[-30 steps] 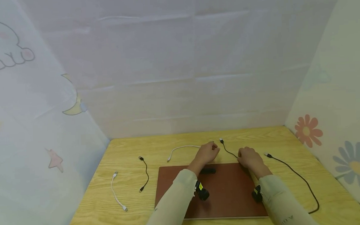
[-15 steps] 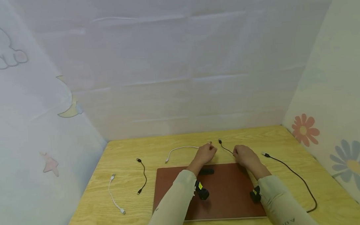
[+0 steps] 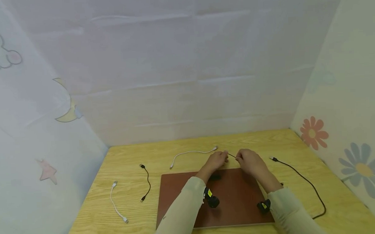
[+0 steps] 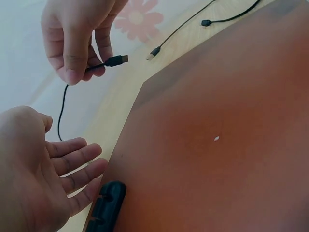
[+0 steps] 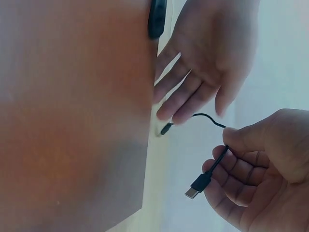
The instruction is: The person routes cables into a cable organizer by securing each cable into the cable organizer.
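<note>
My right hand [image 3: 250, 160] pinches a short black USB cable [image 3: 231, 155] between thumb and fingers. One plug [image 5: 200, 183] with a flat metal tip sticks out past those fingers in the right wrist view. From the pinch the cord curves over to my left hand [image 3: 217, 159], whose fingers are straight and slightly spread. The cable's other plug [image 5: 166, 128] shows just beyond the left fingertips. Both hands are at the far edge of a brown board [image 3: 233, 198]. Close to my left hand, a black cable clip [image 4: 108, 205] with notches lies at the board's edge.
A white cable [image 3: 191, 151] lies behind the board. To the left are another white cable [image 3: 114, 202] and a black cable [image 3: 148, 182]. A longer black cable [image 3: 304, 180] curves along the right. Fabric walls [image 3: 149, 80] enclose the wooden table [image 3: 135, 215].
My right hand has moved left with the black cable, drawing close to my left hand. The black cable's far plug no longer lies visible behind the hands. The white cable's end has come into sight.
</note>
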Demonstrator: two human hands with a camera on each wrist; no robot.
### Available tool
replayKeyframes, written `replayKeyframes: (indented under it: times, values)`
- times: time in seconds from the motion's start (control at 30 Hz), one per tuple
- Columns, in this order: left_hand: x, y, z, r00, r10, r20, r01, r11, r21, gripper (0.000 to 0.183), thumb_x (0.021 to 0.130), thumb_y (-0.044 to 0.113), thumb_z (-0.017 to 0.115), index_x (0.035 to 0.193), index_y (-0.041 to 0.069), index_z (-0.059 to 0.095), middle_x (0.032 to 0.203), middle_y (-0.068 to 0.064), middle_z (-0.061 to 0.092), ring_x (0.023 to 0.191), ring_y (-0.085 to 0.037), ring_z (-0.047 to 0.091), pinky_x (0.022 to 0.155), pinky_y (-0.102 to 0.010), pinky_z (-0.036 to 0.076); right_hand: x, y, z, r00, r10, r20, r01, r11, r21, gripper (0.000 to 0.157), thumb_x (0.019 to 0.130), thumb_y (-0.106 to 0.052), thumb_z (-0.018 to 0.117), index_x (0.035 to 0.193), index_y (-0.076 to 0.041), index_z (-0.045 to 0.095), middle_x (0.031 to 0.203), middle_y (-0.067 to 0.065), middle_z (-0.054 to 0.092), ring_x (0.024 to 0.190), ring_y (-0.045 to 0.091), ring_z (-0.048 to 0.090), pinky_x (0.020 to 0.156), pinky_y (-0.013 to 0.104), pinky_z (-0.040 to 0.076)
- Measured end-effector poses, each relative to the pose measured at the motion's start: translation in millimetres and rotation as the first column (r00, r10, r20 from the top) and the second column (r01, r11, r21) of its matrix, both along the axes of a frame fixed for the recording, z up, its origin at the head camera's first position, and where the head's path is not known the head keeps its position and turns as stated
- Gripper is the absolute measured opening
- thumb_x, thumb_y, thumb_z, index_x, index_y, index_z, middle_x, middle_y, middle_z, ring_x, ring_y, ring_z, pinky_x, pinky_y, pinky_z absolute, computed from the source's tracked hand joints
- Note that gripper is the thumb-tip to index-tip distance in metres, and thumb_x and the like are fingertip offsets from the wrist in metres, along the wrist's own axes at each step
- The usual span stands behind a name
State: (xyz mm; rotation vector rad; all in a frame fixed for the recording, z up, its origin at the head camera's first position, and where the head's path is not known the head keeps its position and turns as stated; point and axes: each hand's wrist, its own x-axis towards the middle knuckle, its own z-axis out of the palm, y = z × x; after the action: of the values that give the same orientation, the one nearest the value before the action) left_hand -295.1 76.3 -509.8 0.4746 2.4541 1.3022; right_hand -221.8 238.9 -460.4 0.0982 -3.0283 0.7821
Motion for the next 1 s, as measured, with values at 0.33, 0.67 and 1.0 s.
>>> replayKeyframes:
  times: [0.33, 0.67, 1.0]
  values:
    - [1.0, 1.6, -2.3, 0.982, 0.030, 0.185, -0.087, 0.947, 0.310, 0.046, 0.106, 0.042, 0.050, 0.115, 0.002, 0.072, 0.095, -0.003, 0.074, 0.084, -0.017, 0.072, 0.079, -0.034, 0.059, 21.4, -15.6, 11.4, 0.997, 0.066, -0.031, -0.065, 0.997, 0.031, 0.008, 0.102, -0.010, 0.060, 0.097, -0.005, 0.064, 0.091, 0.006, 0.060, 0.073, 0.017, 0.055, 0.065, 0.035, 0.048]
    - [-3.5, -6.2, 6.2, 0.967, 0.080, 0.241, -0.189, 0.863, 0.469, 0.031, 0.102, 0.027, 0.062, 0.120, 0.003, 0.071, 0.098, -0.003, 0.075, 0.085, -0.013, 0.070, 0.087, -0.038, 0.058, 32.7, -21.0, 3.8, 0.994, 0.109, -0.026, -0.109, 0.994, 0.016, 0.006, 0.100, -0.007, 0.062, 0.097, -0.005, 0.067, 0.087, 0.003, 0.061, 0.073, 0.014, 0.055, 0.065, 0.034, 0.048]
    - [-9.9, -15.7, 15.5, 0.960, 0.116, 0.257, -0.246, 0.788, 0.564, 0.024, 0.099, 0.017, 0.067, 0.115, -0.001, 0.070, 0.101, -0.015, 0.075, 0.081, -0.015, 0.072, 0.084, -0.037, 0.059, 36.5, -23.1, -4.8, 0.987, 0.145, -0.075, -0.145, 0.989, 0.006, 0.006, 0.099, -0.008, 0.063, 0.100, -0.006, 0.069, 0.091, 0.002, 0.065, 0.078, 0.013, 0.059, 0.068, 0.035, 0.050]
